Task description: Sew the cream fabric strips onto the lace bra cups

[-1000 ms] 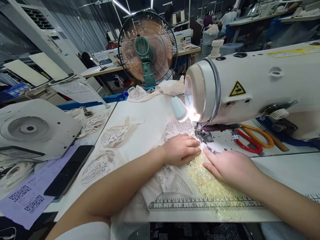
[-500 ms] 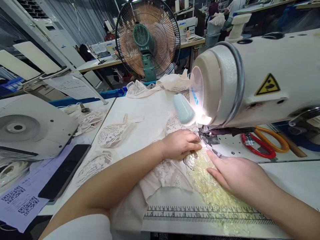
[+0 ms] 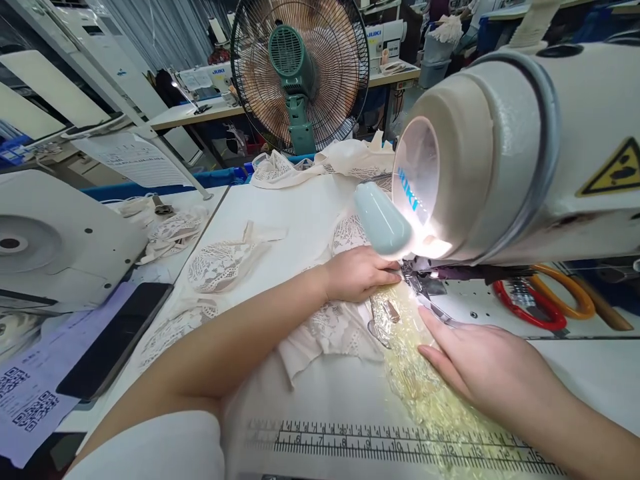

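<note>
My left hand [image 3: 356, 275] lies flat, its fingertips pressing a cream lace fabric piece [image 3: 330, 330] beside the presser foot [image 3: 416, 280] of a sewing machine [image 3: 475, 153]. Part of the lace is hidden under that hand and forearm. My right hand [image 3: 475, 347] is on the other side, thumb and forefinger apart, their tips at the edge of yellowish clear tape [image 3: 417, 363] stuck over the table front. A slim metal guide lies by the forefinger. Over the needle area hangs a pale blue-green lamp [image 3: 383, 220], lit. The needle itself is hard to make out.
Red-handled scissors [image 3: 530, 307] and an orange handle [image 3: 567, 293] lie right of the machine bed. Lace cups [image 3: 220, 267] rest at left, near a black phone [image 3: 115, 340] and printed papers [image 3: 33, 393]. A ruler strip [image 3: 350, 440] runs along the front. Behind stands a fan [image 3: 300, 73].
The view has shifted, so the machine head appears larger and farther right. Both hands keep nearly the same places by the presser foot; the left fingers sit slightly flatter and closer together.
</note>
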Demonstrator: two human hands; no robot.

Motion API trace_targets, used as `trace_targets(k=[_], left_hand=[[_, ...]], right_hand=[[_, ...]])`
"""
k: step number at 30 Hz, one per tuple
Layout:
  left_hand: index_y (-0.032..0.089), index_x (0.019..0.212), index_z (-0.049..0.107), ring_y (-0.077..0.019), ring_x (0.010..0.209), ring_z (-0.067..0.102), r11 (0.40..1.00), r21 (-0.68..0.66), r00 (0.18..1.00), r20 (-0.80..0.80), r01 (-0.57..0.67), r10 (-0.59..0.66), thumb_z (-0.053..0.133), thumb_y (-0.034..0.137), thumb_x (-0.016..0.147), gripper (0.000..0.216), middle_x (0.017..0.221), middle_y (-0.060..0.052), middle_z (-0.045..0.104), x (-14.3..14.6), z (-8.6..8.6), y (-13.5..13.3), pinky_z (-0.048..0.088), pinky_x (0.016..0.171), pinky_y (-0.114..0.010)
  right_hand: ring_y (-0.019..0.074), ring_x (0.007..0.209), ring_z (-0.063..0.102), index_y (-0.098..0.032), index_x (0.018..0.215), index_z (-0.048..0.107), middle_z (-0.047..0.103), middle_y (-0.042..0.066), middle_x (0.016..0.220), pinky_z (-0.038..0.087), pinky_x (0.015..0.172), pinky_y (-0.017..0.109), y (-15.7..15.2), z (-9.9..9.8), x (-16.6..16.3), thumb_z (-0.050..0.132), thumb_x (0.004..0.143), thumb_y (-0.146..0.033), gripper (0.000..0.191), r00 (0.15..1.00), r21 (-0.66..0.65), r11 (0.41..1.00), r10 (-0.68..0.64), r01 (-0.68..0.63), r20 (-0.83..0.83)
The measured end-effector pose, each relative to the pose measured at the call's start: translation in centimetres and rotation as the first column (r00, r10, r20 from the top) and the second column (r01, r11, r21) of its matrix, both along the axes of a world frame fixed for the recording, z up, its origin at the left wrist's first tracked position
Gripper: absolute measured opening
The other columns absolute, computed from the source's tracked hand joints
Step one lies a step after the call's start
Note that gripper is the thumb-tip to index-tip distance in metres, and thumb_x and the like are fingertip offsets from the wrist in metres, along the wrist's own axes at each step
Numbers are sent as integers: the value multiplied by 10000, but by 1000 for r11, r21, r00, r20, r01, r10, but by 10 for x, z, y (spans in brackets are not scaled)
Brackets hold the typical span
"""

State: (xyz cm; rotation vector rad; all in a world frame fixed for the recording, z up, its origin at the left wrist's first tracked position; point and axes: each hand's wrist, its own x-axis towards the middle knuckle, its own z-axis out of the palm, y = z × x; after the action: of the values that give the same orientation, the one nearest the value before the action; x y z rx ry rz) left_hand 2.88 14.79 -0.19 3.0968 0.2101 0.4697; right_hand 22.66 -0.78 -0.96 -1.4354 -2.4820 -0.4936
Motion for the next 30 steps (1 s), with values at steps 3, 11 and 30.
trace_targets(k=[3,11,30], left_hand=[[176,1060,674,-233,1052,573,1000,13,1000,0,-25,25,433,194,889,296,1152,-71,652,2,-5,5,475,856,-374],[161,966,675,-193,998,585,960,-133,963,-145,-245,225,420,37,789,335,1103,-59,657,-19,48,-31,477,833,-322],[184,574,276,-83,554,398,660,-513,813,-144,-549,564,400,319,901,375,565,39,362,13,60,-87,352,547,-210]], right_hand=[[172,386,488,-60,1065,609,514,-7,446,251,437,297,0,0,0,202,964,-309,488,1000,4,1000,3,-3,4],[166,407,509,-89,1077,611,558,0,483,268,427,285,-4,1,2,289,924,-284,407,1000,2,1000,-9,9,-15],[147,653,606,-172,1101,613,637,29,727,481,578,251,-62,8,-47,351,932,-359,363,710,-288,925,-28,-249,-703]])
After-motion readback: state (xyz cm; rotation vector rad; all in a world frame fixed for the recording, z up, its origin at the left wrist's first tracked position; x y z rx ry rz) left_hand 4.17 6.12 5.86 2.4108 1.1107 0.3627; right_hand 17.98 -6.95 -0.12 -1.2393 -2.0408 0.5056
